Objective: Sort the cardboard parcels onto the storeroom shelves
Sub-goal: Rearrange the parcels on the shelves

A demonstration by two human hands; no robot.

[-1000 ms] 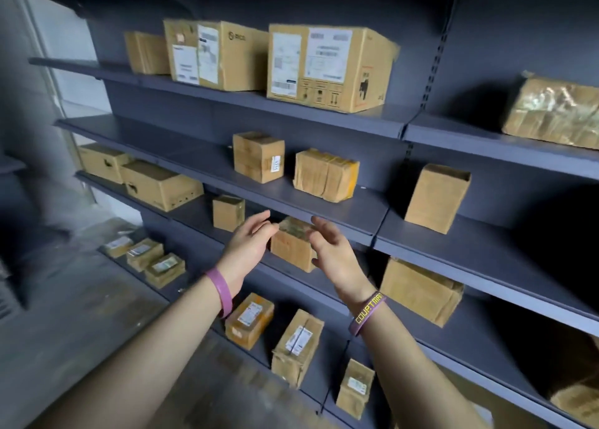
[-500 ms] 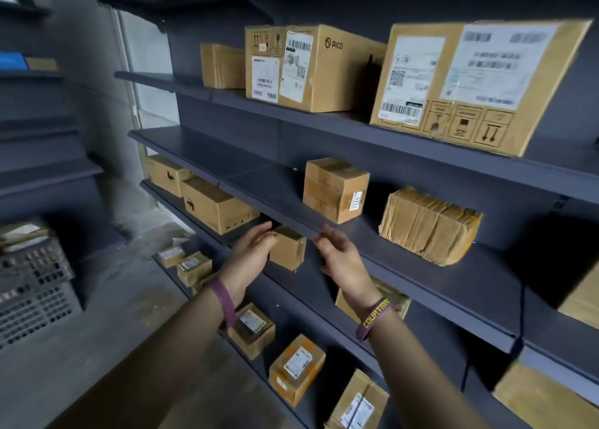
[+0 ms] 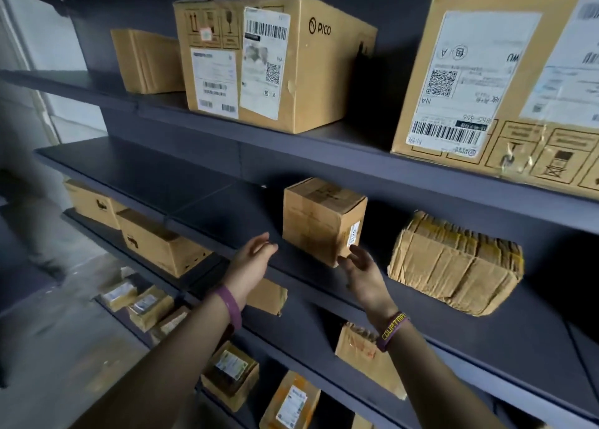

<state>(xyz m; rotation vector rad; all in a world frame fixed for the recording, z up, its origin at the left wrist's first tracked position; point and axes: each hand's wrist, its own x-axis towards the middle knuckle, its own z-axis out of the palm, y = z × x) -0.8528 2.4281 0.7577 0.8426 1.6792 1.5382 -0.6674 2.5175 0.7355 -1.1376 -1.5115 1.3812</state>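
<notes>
A small taped cardboard parcel (image 3: pixel 321 221) stands on the dark middle shelf (image 3: pixel 194 201). My left hand (image 3: pixel 252 260) hovers just left of it with relaxed fingers and holds nothing. At the parcel's lower right corner is my right hand (image 3: pixel 363 266), fingers spread, fingertips at or touching the cardboard. To the right on the same shelf lies a wrinkled tape-wrapped parcel (image 3: pixel 453 263). The small parcel (image 3: pixel 267 295) on the shelf below shows partly behind my left forearm.
The top shelf carries a PICO box (image 3: pixel 275 62), a big labelled box (image 3: pixel 505 84) and a flat parcel (image 3: pixel 146 60). Lower shelves hold two brown boxes (image 3: pixel 158 247) at left and several labelled parcels (image 3: pixel 230 373). Grey floor lies at left.
Both hands have risen from the small parcel on the lower shelf to the taped parcel on the middle shelf. The view has moved closer and up.
</notes>
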